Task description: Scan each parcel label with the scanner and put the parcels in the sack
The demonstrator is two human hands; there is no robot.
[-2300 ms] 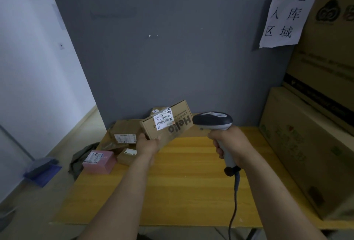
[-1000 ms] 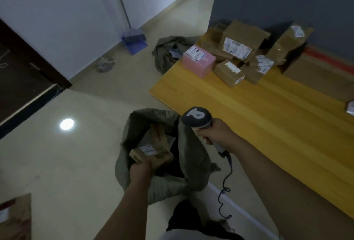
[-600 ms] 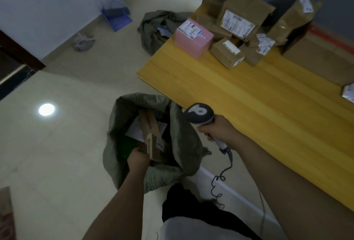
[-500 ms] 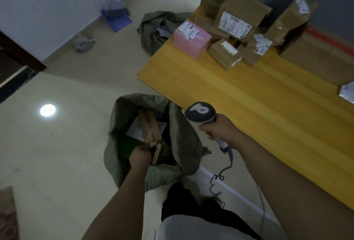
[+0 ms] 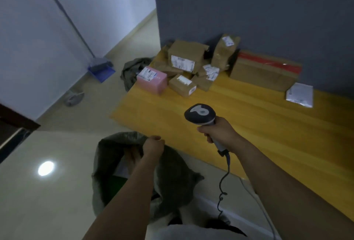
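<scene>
Head view: left hand (image 5: 153, 146) curled over mouth of grey-green woven sack (image 5: 172, 174) on floor; rim grip unclear. Right hand (image 5: 218, 133) wraps handle of grey corded scanner (image 5: 200, 114). Pink cardboard parcel (image 5: 151, 79) and brown cardboard parcels (image 5: 184, 57) at far left corner of yellow wooden table (image 5: 268, 134), straight ahead of left hand.

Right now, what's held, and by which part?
The right hand grips the scanner by its handle. The left hand curls at the rim of the sack; a hold cannot be told.
</scene>
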